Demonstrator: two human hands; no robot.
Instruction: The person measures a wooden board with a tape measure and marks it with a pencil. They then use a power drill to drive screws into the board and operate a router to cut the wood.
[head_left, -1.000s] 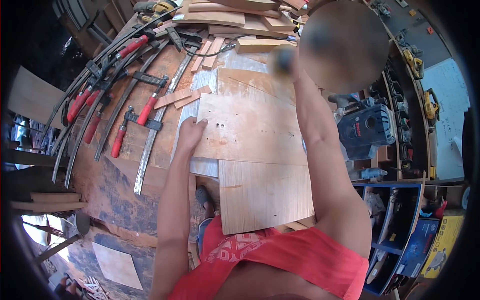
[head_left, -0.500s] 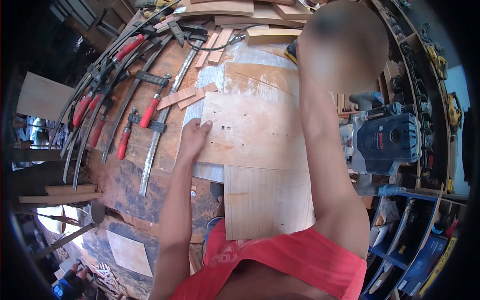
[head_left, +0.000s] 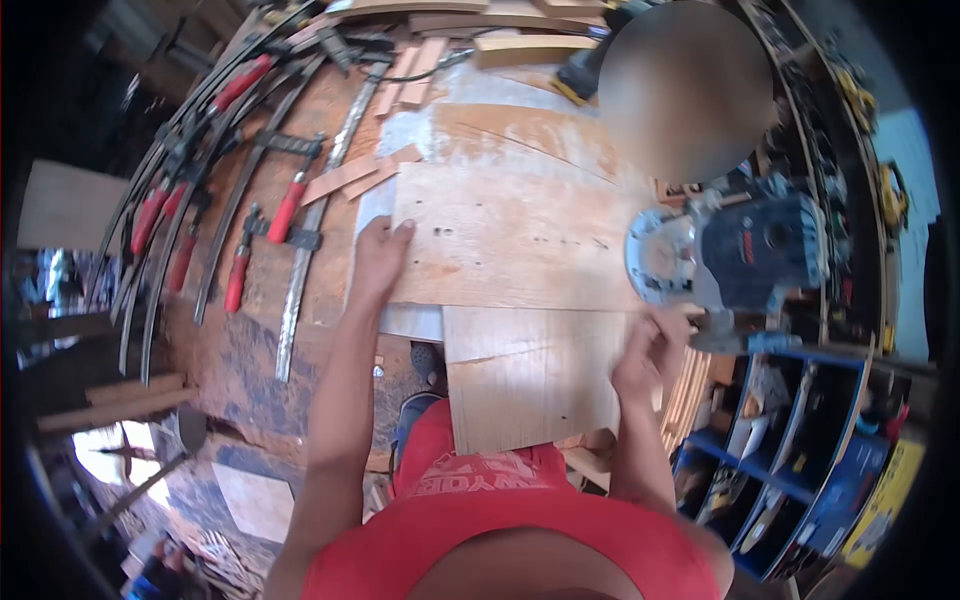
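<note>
A plywood board [head_left: 520, 255] with several small drilled holes lies across the bench. My left hand [head_left: 383, 258] grips its left edge, thumb on top and fingers below. My right hand [head_left: 648, 358] is by the board's front right corner, its fingers bent and blurred; I cannot make out whether it touches the board or holds anything. A blue Bosch router [head_left: 755, 250] lies on its side just past the board's right end, its round base facing the board. A second, striped wooden panel [head_left: 530, 375] sticks out under the board toward my lap.
Bar clamps with red handles [head_left: 290, 205] lie to the left. Two short wood strips [head_left: 345, 180] sit by the board's far left corner. A yellow-and-black tool [head_left: 575, 80] and stacked planks [head_left: 530, 50] are at the back. Blue shelves [head_left: 790, 440] stand at right.
My right arm, earlier stretched far forward across the board's right end, has drawn back, and the hand is now at the near right corner. My left hand keeps its hold; the view has shifted slightly.
</note>
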